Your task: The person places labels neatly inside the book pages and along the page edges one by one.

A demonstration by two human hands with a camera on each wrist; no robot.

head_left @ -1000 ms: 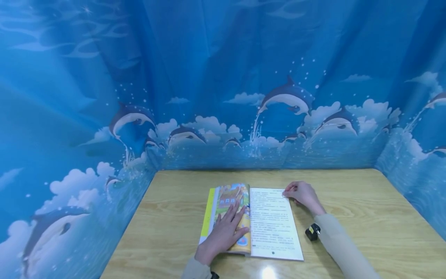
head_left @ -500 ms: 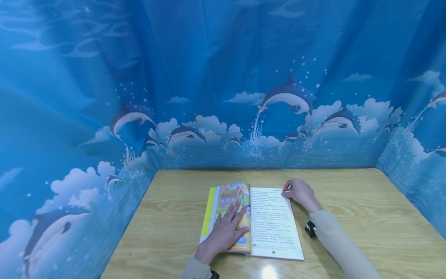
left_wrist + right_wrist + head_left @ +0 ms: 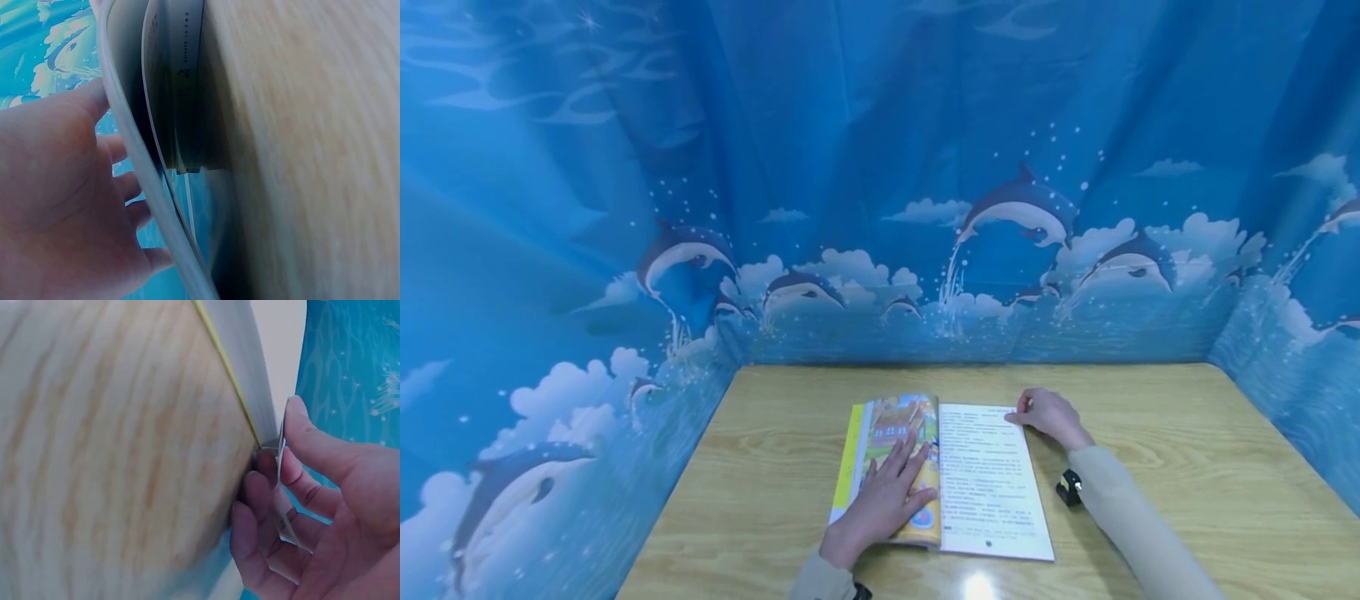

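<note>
A thick book lies open on the table, a colourful illustrated page (image 3: pixel 898 412) on its left side and a white printed page (image 3: pixel 985 479) on its right. My left hand (image 3: pixel 883 500) rests flat on the illustrated page with the fingers spread. In the left wrist view, that hand (image 3: pixel 56 187) lies against the curved book edge (image 3: pixel 134 140). At the far right corner of the printed page is my right hand (image 3: pixel 1052 417). The right wrist view has that hand (image 3: pixel 325 506) pinching the page corner, thumb on one face and fingers behind it. Below it, the page stack (image 3: pixel 247 362) ends in a yellow cover edge.
The light wooden table (image 3: pixel 1165 442) extends around the book. Behind it and at the sides hangs a blue curtain (image 3: pixel 865 150) printed with dolphins and clouds. A small black device (image 3: pixel 1068 487) is on the right wrist.
The right hand shifts slightly at the page's far right corner, and its fingers change their position there. The left hand and the book stay where they were.
</note>
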